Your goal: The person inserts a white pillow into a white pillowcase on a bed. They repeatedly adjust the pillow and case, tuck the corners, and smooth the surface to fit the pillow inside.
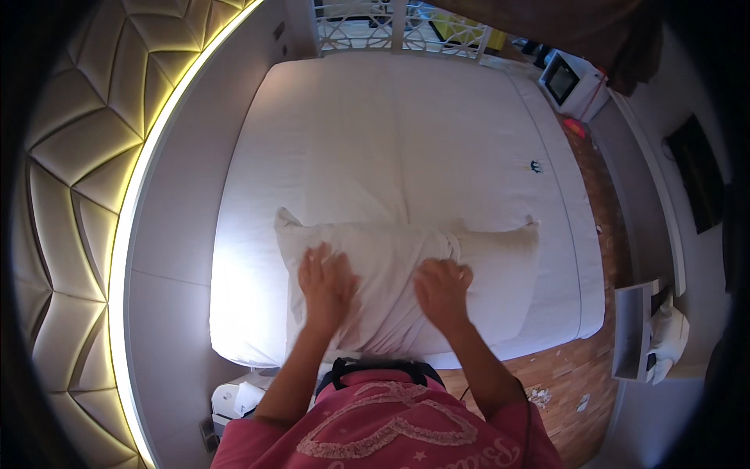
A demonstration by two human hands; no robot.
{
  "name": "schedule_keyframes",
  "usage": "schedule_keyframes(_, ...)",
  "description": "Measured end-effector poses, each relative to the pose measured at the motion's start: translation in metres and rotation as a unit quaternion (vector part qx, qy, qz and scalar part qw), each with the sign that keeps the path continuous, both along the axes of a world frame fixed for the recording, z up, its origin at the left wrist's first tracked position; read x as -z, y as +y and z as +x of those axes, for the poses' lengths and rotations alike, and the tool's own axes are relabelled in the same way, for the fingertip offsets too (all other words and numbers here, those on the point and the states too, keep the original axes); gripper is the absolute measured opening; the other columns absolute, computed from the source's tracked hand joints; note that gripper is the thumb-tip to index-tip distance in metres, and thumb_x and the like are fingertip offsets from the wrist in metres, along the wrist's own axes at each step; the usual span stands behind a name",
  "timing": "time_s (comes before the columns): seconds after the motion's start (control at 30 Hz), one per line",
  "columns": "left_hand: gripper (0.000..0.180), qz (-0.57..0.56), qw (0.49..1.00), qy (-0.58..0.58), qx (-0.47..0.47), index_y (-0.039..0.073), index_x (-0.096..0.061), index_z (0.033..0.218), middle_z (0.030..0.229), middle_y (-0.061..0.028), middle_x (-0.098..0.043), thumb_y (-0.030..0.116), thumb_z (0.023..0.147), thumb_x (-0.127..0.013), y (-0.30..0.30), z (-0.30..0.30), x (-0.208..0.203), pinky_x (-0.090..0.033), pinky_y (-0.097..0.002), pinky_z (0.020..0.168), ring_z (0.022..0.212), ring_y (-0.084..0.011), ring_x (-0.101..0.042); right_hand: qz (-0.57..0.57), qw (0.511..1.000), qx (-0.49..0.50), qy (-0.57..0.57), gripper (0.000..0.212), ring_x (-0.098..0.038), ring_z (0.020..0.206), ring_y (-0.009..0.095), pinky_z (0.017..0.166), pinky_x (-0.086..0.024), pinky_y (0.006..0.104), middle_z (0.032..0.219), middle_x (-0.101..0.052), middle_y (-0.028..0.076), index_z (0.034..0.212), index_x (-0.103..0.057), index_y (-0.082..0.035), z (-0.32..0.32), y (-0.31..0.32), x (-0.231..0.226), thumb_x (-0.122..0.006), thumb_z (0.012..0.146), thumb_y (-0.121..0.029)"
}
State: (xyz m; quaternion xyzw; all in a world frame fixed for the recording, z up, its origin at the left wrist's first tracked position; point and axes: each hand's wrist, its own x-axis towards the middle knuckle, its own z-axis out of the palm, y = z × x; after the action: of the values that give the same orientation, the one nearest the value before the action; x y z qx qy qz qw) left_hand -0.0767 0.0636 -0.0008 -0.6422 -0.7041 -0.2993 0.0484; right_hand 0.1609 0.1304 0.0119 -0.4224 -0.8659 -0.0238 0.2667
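Note:
A white pillow (500,270) lies crosswise on the near part of the bed. Its left part is inside a loose, wrinkled pillowcase (383,246), whose hem runs near the middle, while the right part of the pillow shows bare. My left hand (326,283) is over the left part of the pillowcase, fingers apart and slightly smeared by motion. Close to the hem, my right hand (442,289) has its fingers curled into the pillowcase fabric. Folds of cloth gather between the two hands, toward my waist.
The bed (437,133) has a white sheet. A padded, lit wall panel (86,187) rises at the left. At the far right stands a white cabinet with a dark door (566,82). A shelf (633,332) and a wall screen (695,173) are on the right. Scraps (539,397) lie on the wooden floor.

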Motion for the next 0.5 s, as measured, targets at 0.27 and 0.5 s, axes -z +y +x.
schedule_keyframes(0.27,0.061,-0.081,0.991,-0.109,-0.004,0.008,-0.054,0.138,0.146,-0.0225,-0.043,0.013,0.080,-0.076,-0.072,0.019,0.015,-0.029,-0.0558,0.112,0.136,-0.0458,-0.037,-0.106,0.976,-0.186,0.038,0.027,-0.055,0.117,0.021,0.099,-0.031,0.0461,0.116,-0.060,0.002,0.103,-0.064,-0.013,-0.005,-0.077,0.032,-0.071,0.082,-0.027)
schedule_keyframes(0.5,0.058,-0.094,0.985,-0.146,0.001,0.007,-0.053,0.139,0.147,-0.0227,-0.043,0.011,0.083,-0.071,-0.098,0.029,0.020,-0.031,-0.0552,0.113,0.136,-0.0472,-0.038,-0.034,0.979,-0.192,-0.067,0.030,-0.053,0.121,0.019,0.101,-0.035,0.0525,0.119,-0.059,0.001,0.106,-0.066,-0.015,0.004,-0.073,0.035,-0.068,0.081,-0.030)
